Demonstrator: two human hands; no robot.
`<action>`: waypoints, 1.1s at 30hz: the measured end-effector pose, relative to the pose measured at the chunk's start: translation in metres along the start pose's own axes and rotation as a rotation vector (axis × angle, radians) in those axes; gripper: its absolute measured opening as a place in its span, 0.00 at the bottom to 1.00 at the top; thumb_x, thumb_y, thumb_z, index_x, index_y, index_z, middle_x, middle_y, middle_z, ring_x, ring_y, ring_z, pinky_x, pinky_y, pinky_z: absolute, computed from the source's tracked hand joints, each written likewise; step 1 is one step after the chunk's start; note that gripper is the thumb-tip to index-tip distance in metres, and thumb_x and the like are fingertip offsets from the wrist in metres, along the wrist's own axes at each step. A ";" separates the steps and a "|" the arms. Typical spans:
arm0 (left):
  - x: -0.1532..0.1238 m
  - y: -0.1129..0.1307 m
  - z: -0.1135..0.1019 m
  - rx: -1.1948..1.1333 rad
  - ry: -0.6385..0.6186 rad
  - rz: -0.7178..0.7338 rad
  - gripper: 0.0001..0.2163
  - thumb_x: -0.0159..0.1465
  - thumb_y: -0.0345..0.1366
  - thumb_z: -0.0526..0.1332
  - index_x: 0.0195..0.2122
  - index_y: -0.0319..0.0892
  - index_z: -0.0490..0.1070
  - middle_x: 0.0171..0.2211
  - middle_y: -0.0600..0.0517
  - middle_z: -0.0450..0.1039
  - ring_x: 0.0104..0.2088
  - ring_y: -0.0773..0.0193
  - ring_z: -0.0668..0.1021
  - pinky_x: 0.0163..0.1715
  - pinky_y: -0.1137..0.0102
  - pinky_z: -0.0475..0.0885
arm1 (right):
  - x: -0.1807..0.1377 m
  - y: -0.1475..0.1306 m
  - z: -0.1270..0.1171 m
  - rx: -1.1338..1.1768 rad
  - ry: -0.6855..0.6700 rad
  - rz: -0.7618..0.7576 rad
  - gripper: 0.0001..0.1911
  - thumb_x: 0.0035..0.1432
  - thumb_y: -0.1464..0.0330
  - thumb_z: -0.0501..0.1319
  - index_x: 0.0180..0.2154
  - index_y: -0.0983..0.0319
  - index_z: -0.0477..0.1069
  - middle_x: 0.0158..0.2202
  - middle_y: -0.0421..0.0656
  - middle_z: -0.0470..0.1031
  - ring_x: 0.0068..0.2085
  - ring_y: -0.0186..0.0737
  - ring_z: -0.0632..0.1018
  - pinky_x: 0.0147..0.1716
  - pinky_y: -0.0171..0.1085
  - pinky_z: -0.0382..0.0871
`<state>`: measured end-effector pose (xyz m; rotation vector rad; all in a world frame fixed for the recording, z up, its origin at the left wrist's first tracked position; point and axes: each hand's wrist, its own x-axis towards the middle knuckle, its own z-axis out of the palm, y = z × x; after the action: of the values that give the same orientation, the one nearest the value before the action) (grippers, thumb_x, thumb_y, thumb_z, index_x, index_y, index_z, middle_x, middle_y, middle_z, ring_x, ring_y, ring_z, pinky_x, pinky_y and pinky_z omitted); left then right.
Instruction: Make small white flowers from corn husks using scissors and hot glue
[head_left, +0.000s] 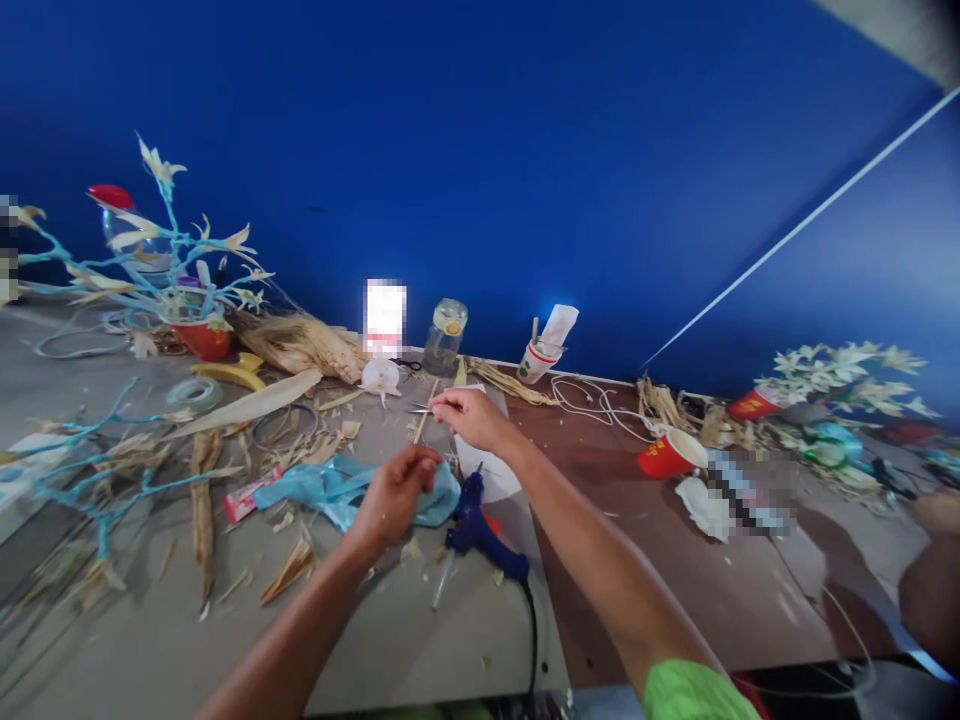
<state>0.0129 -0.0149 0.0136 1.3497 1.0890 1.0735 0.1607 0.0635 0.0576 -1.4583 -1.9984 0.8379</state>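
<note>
My right hand (472, 415) reaches forward over a white sheet of paper (491, 478). Its fingers are closed round a small metal tool (420, 408) whose thin shiny tips point left; the grip end is hidden. A thin pale stick (417, 432) lies below those tips. My left hand (396, 492) is nearer to me, above a crumpled blue plastic bag (322, 490). Its fingers are curled in, and what they hold, if anything, cannot be made out. A blue glue gun (487, 545) rests just right of it, nozzle pointing away from me.
Blue-wrapped branches (105, 510), dried husks (204, 500) and a tape roll (191, 393) cover the left side. A glass jar (446, 340) and a white cup (538, 358) stand by the wall. Rightward are a red cup (667, 455), white cable (592, 395) and another person's arm (930, 580).
</note>
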 end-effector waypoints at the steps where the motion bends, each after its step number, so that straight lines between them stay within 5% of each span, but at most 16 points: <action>1: 0.003 -0.001 -0.003 0.008 0.135 0.028 0.10 0.59 0.40 0.54 0.33 0.39 0.70 0.20 0.57 0.62 0.22 0.69 0.65 0.25 0.73 0.60 | -0.004 0.004 -0.001 0.002 -0.012 0.007 0.10 0.54 0.68 0.57 0.35 0.62 0.76 0.27 0.38 0.76 0.27 0.32 0.72 0.30 0.31 0.63; 4: 0.010 -0.005 -0.014 0.001 0.423 0.052 0.10 0.57 0.39 0.55 0.35 0.40 0.70 0.24 0.55 0.66 0.26 0.67 0.69 0.28 0.72 0.64 | -0.012 0.012 -0.002 -0.017 -0.050 0.026 0.10 0.54 0.69 0.57 0.33 0.62 0.76 0.26 0.39 0.75 0.26 0.32 0.71 0.29 0.31 0.63; 7: 0.013 -0.009 -0.020 -0.005 0.509 0.043 0.11 0.56 0.39 0.56 0.37 0.39 0.70 0.27 0.53 0.68 0.28 0.66 0.71 0.29 0.71 0.65 | -0.019 0.012 0.000 -0.037 -0.042 0.038 0.10 0.54 0.70 0.58 0.35 0.63 0.76 0.29 0.40 0.75 0.28 0.32 0.72 0.31 0.31 0.63; 13: 0.012 -0.013 -0.013 0.037 0.398 0.080 0.11 0.58 0.39 0.54 0.36 0.39 0.71 0.21 0.55 0.65 0.24 0.67 0.68 0.26 0.72 0.62 | -0.025 0.004 0.017 -0.028 -0.053 -0.062 0.18 0.50 0.71 0.61 0.46 0.63 0.72 0.43 0.46 0.72 0.30 0.31 0.71 0.35 0.33 0.65; 19: 0.005 -0.007 -0.005 -0.029 0.300 0.042 0.09 0.56 0.36 0.54 0.32 0.40 0.71 0.18 0.56 0.63 0.21 0.68 0.66 0.22 0.73 0.59 | -0.004 0.004 0.030 0.134 0.011 -0.021 0.14 0.55 0.71 0.56 0.43 0.63 0.73 0.35 0.42 0.75 0.29 0.32 0.72 0.32 0.31 0.66; 26: -0.011 -0.007 0.000 0.026 0.294 0.303 0.09 0.61 0.36 0.51 0.31 0.41 0.70 0.21 0.54 0.63 0.23 0.68 0.67 0.25 0.73 0.63 | 0.025 -0.011 0.052 0.156 -0.295 -0.012 0.11 0.55 0.74 0.55 0.37 0.64 0.76 0.27 0.39 0.76 0.25 0.29 0.71 0.29 0.28 0.65; 33: -0.026 0.001 0.003 0.289 0.323 0.464 0.10 0.62 0.37 0.52 0.36 0.42 0.72 0.32 0.47 0.76 0.33 0.63 0.75 0.36 0.69 0.69 | 0.044 -0.028 0.109 -0.095 -0.217 -0.424 0.14 0.57 0.75 0.54 0.42 0.61 0.74 0.45 0.43 0.72 0.45 0.35 0.72 0.47 0.33 0.63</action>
<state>0.0114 -0.0412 0.0137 1.7560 1.2318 1.5586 0.0519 0.0803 0.0075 -0.9631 -2.4207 0.7453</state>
